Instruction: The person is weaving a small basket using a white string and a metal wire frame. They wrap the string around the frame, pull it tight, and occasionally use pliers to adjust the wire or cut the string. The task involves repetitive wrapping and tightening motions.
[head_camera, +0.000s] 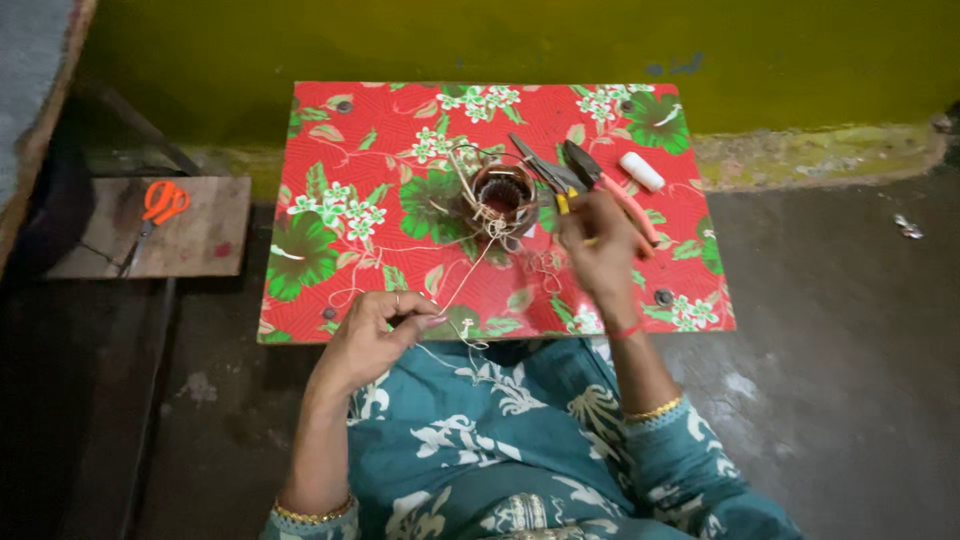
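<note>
She sits on the floor at a low surface (330, 120) covered in red oilcloth with green and white flowers, and in the middle of it stands a small round motor winding, a dark ring with coppery coils (503, 192), trailing loose pale thread (470, 268) across the cloth. Her left hand (375, 335) is drawn back near the front edge, fingertips pressed together on the thread, which runs taut up toward the ring. Her right hand (598, 245) hovers just beside the ring, fingers curled closed, seemingly around the other end of the thread, though blur hides the exact grip. I'd judge she is in the middle of lacing or tying the coils. The next pull looks to need even tension from both hands so the ring stays put. Grey-jawed pliers with pink handles (605, 185) and a small white cylinder (641, 171) lie behind the ring; orange-handled scissors (160, 205) rest on a wooden board (200, 245) well apart at her left.
</note>
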